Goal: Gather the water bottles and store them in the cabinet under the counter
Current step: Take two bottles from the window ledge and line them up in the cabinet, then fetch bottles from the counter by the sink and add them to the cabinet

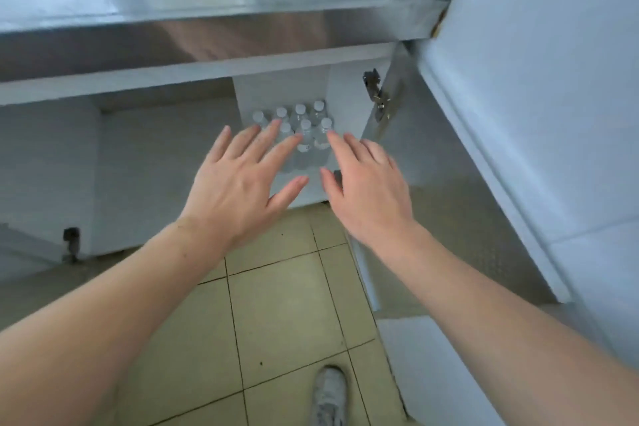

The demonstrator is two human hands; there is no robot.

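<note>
Nothing is gripped: left hand (238, 180) and right hand (366, 190) are spread flat before the water bottles (304, 130) at frame centre, already stored in the cabinet (349, 104); closing its door (432, 183) is judged next.

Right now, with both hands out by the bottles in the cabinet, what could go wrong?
1. The water bottles stand packed upright; a nudge from the open left hand or right hand might topple several.
2. The open cabinet door sits close beside the right arm and could get bumped.

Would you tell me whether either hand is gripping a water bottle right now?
No, the left hand and right hand are spread open before the bottles.
</note>
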